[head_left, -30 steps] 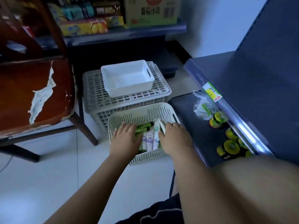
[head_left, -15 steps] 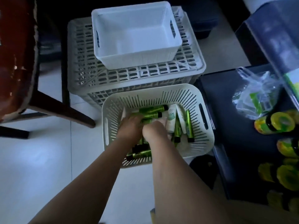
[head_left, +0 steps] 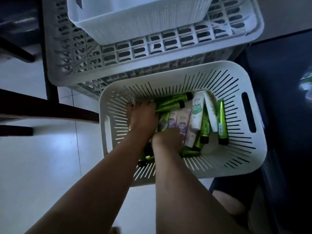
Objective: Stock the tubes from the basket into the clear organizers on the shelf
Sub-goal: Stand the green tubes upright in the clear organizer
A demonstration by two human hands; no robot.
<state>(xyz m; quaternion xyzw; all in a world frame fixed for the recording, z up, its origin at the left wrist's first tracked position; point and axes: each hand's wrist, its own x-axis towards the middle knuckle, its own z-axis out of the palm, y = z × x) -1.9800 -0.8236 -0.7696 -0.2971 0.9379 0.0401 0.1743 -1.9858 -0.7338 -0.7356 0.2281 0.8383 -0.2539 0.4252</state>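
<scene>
as a person crouches over a restocking job, one bare knee [head_left: 228,205] shows on the near right of the slotted white basket [head_left: 236,159], which sits on a pale floor [head_left: 33,166]. both forearms reach down into the basket's left half. the right hand [head_left: 167,139] is knuckles-up at the near ends of the purple tubes [head_left: 181,122], fingers curled under into the pile; whether it has hold of one cannot be told. the left hand [head_left: 143,119], just beyond it, lies over the green tubes [head_left: 170,102] with fingertips bent onto them, and its grip is likewise hidden. every tube in view lies loose inside the basket, green ones, purple ones and a white tube [head_left: 196,112] criss-crossed, some under others. gathering well likely means taking tubes that lie the same way, caps together, and lifting off the top layer first so the crossed ones beneath do not drag or spill. just beyond the basket, hard against its far rim, stands a large grey latticed crate [head_left: 152,53] with a white bin [head_left: 135,19] on top. dark chair legs [head_left: 50,108] run to the basket's left, and a dark shelf [head_left: 278,98] with a plastic bag [head_left: 306,86] lies to its right. no clear organizers are in view; crate and chair hem the way out.
</scene>
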